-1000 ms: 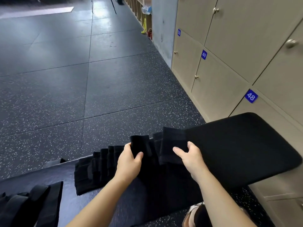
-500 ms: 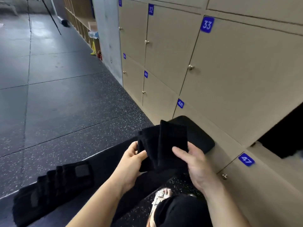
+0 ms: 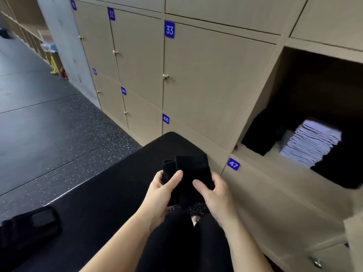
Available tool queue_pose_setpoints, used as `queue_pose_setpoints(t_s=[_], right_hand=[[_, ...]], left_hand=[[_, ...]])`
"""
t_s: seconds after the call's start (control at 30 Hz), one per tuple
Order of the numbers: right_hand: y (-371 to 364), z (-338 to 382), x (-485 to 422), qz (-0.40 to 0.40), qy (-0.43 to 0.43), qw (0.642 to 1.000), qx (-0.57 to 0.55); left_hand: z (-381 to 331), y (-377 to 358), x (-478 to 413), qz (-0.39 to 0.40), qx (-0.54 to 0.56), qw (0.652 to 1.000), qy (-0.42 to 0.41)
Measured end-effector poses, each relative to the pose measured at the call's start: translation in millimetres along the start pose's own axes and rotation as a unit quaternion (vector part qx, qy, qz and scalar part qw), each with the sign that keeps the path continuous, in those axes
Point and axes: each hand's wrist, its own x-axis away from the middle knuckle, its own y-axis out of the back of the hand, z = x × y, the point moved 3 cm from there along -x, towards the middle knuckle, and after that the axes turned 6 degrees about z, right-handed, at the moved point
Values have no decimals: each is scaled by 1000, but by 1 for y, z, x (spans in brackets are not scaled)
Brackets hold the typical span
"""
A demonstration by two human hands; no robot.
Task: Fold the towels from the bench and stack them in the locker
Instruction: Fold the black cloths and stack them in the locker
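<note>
Head view: left hand point(image 3: 165, 190) and right hand point(image 3: 214, 190) grip the folded towel point(image 3: 191, 169) at the desk point(image 3: 110, 193) edge. Pinch the folds flat when carrying it to the open locker point(image 3: 275, 85) at two o'clock.

Black padded bench point(image 3: 117, 183) on speckled floor point(image 3: 59, 138), blurred dark towel pile point(image 3: 29, 226) at its left end.

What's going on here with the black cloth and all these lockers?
A person is putting towels away. Their left hand and right hand hold a folded black towel over a black bench, facing numbered lockers. To the right, an open locker holds a stack of pale folded towels beside a dark pile. More black cloth lies on the bench at lower left.
</note>
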Motion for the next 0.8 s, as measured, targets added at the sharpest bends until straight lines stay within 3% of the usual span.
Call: queue_pose_setpoints(t_s=[0.23,0.4,0.67,0.8], right_hand=[[52,-16,26,-168,38,985,-22],[90,-29,32,-256,19,966,-32],[153,-36,32,-332,34,924,-185],[180,-45,24,-312,25,920,-235]], left_hand=[[29,-56,-11,9,41,999,14],[49,-95,-26,38,41,998,31],[69,-141,-65,41,35,998,35],[76,-152,-82,49,24,998,38]])
